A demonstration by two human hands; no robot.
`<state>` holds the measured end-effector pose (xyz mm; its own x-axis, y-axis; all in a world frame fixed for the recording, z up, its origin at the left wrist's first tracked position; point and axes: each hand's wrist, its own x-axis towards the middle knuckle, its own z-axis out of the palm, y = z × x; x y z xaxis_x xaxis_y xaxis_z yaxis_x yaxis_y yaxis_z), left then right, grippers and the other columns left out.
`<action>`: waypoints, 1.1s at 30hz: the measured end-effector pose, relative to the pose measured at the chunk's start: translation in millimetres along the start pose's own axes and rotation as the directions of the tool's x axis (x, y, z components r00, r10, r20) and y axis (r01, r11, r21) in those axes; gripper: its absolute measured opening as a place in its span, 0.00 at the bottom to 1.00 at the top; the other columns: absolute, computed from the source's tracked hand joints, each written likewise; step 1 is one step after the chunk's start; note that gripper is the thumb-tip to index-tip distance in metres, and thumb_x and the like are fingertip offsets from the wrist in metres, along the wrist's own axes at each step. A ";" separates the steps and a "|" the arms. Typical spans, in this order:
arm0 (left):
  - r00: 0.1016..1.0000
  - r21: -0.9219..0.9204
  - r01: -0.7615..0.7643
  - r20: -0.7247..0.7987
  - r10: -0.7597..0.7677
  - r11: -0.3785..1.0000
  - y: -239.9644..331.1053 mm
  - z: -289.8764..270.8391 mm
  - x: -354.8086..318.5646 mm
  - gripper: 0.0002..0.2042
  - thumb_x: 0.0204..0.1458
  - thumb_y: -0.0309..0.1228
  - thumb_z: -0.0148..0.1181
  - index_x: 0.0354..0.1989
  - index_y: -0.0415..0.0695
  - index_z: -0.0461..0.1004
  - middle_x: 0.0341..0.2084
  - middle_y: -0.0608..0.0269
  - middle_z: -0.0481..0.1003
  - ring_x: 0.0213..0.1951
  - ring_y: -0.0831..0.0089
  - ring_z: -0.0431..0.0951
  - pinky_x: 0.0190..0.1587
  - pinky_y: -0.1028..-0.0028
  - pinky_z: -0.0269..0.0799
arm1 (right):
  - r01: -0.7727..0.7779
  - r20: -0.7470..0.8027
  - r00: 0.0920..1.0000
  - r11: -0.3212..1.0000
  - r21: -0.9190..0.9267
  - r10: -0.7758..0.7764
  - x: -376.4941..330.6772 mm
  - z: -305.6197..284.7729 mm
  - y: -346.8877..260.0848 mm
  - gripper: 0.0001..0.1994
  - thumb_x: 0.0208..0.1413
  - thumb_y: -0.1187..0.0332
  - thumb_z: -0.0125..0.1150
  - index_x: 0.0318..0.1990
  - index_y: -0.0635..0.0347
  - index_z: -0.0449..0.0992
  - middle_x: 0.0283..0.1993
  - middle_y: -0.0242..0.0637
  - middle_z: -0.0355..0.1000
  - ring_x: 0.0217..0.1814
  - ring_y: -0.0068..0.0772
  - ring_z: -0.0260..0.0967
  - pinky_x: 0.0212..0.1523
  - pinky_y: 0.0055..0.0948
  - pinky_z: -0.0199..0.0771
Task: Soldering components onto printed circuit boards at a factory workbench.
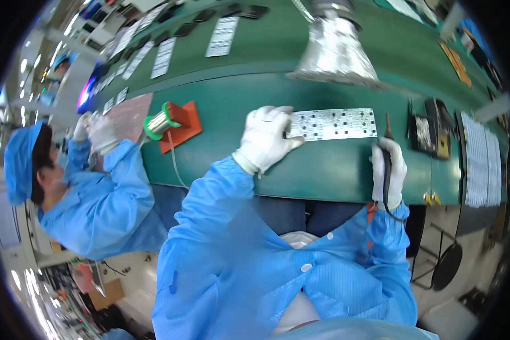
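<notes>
A long white circuit board (334,124) dotted with dark square parts lies flat on the green mat. My gloved left hand (266,136) grips its left end, with the thumb at the near corner and the fingers over the far side. Right of the board, my gloved right hand (392,173) is closed around a soldering iron (387,147). The iron's tip points away from me, a little apart from the board's right end. Its dark cable hangs down past my right wrist.
A green solder reel (158,122) on a red stand (188,123) sits at left, beside a co-worker (105,190) in blue. A foil-wrapped fume hood (335,54) hangs over the far side. At right stand an iron holder (433,127) and a stack of white boards (481,161).
</notes>
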<state>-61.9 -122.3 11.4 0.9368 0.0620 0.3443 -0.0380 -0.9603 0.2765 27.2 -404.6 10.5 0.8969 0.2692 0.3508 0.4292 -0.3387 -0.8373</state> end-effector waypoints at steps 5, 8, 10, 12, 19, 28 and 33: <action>0.995 -0.118 -0.104 -0.008 0.104 0.987 0.2 -5.5 -3.2 0.21 0.34 0.40 0.75 0.32 0.44 0.71 0.50 0.60 0.75 0.54 0.58 0.71 0.59 0.59 0.60 | 0.172 0.013 0.985 0.983 -0.064 -0.172 6.2 -1.4 5.9 0.08 0.58 0.76 0.59 0.45 0.65 0.74 0.33 0.40 0.75 0.30 0.27 0.73 0.34 0.26 0.73; 0.990 -0.122 -0.134 0.033 0.139 0.984 0.1 -4.0 1.8 0.21 0.32 0.40 0.76 0.29 0.44 0.70 0.50 0.58 0.75 0.54 0.57 0.71 0.58 0.58 0.62 | 0.257 -0.071 0.959 0.947 -0.191 -0.275 7.5 -8.3 12.3 0.11 0.57 0.77 0.61 0.47 0.64 0.76 0.36 0.43 0.77 0.34 0.26 0.75 0.36 0.27 0.75; 0.995 -0.082 -0.104 -0.004 0.104 0.991 10.0 -6.4 -1.8 0.21 0.32 0.40 0.76 0.26 0.44 0.70 0.48 0.51 0.75 0.52 0.53 0.72 0.55 0.58 0.65 | 0.216 -0.139 0.958 0.950 -0.227 -0.251 6.2 -20.1 15.9 0.13 0.54 0.76 0.64 0.48 0.61 0.76 0.38 0.42 0.78 0.33 0.23 0.75 0.35 0.25 0.75; 0.998 0.033 0.003 -0.064 -0.001 0.999 38.5 -19.8 -3.2 0.20 0.33 0.39 0.77 0.22 0.43 0.69 0.47 0.47 0.74 0.49 0.52 0.74 0.53 0.58 0.68 | 0.128 -0.231 0.960 0.983 -0.134 -0.157 3.5 -35.4 19.4 0.14 0.53 0.75 0.67 0.48 0.60 0.77 0.40 0.39 0.78 0.33 0.21 0.74 0.34 0.23 0.75; 0.976 0.153 -0.175 -0.105 0.192 0.973 71.2 -8.9 -20.7 0.04 0.49 0.28 0.65 0.29 0.47 0.76 0.24 0.63 0.72 0.29 0.63 0.77 0.27 0.67 0.72 | 0.022 -0.429 0.901 0.996 -0.091 -0.059 14.9 -75.5 60.8 0.13 0.54 0.75 0.67 0.46 0.66 0.75 0.41 0.40 0.77 0.38 0.23 0.73 0.39 0.22 0.75; 0.994 -0.076 0.017 -0.103 -0.025 0.997 108.5 25.6 -6.3 0.07 0.48 0.32 0.67 0.34 0.49 0.77 0.24 0.65 0.78 0.23 0.68 0.78 0.28 0.71 0.73 | -0.108 -0.401 0.912 0.993 -0.038 0.084 7.4 -82.6 44.7 0.10 0.57 0.76 0.62 0.45 0.68 0.74 0.40 0.42 0.76 0.40 0.27 0.75 0.42 0.25 0.75; 0.989 0.008 -0.131 -0.062 0.131 0.991 104.8 35.6 -9.4 0.10 0.47 0.34 0.69 0.37 0.51 0.77 0.22 0.67 0.75 0.21 0.70 0.75 0.26 0.72 0.73 | -0.146 -0.268 0.943 0.970 0.195 0.196 -8.2 -53.4 20.1 0.10 0.54 0.78 0.61 0.44 0.67 0.74 0.35 0.41 0.75 0.31 0.23 0.71 0.34 0.22 0.72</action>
<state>-62.3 -233.2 5.2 0.9003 -0.0479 0.4326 -0.1576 -0.9623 0.2216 34.2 -461.9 13.2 0.9586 -0.0540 0.2796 0.2649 -0.1917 -0.9450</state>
